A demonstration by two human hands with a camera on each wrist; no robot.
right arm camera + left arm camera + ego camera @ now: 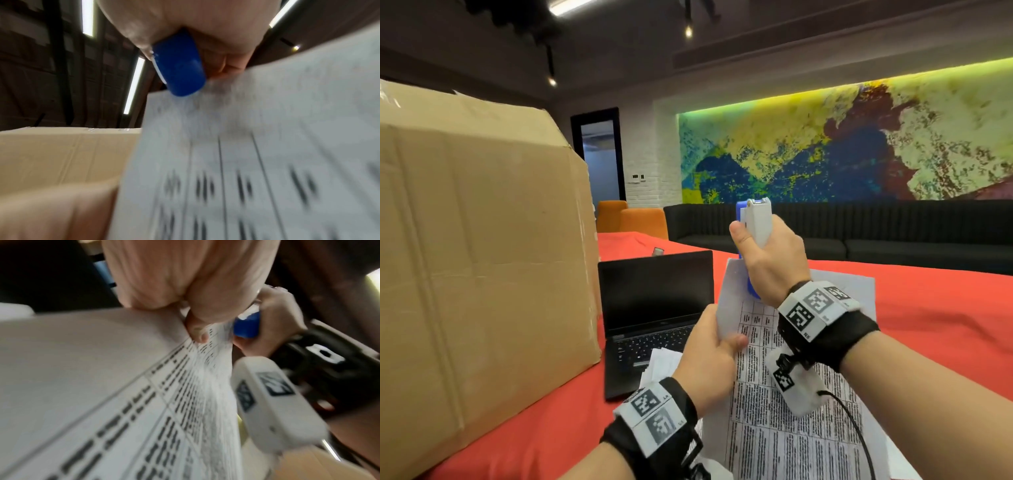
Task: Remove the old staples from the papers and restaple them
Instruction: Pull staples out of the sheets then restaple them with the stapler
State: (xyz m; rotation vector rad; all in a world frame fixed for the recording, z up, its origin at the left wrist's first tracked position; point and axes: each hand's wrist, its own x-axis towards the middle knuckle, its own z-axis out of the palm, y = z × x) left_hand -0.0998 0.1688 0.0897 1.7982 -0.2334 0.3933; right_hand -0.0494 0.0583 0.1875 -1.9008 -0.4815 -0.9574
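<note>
Papers [767, 377] pinched by left hand [710, 356]; right hand [767, 253] grips raised stapler [756, 222].

Both bare forearms wear black wrist straps [835, 337] carrying white blocks printed with black square code markers [815, 303], and a white marker-bearing camera housing [796, 389] with a black cable [854, 425] hangs under the right wrist.

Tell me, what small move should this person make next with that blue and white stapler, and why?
Probably squeeze. The right hand already grips the stapler upright, its blue end at the top edge of the papers, which the left hand pinches up off the red table. Whether the corner sits fully in the stapler's mouth is too blurred to tell, so check first.
</note>
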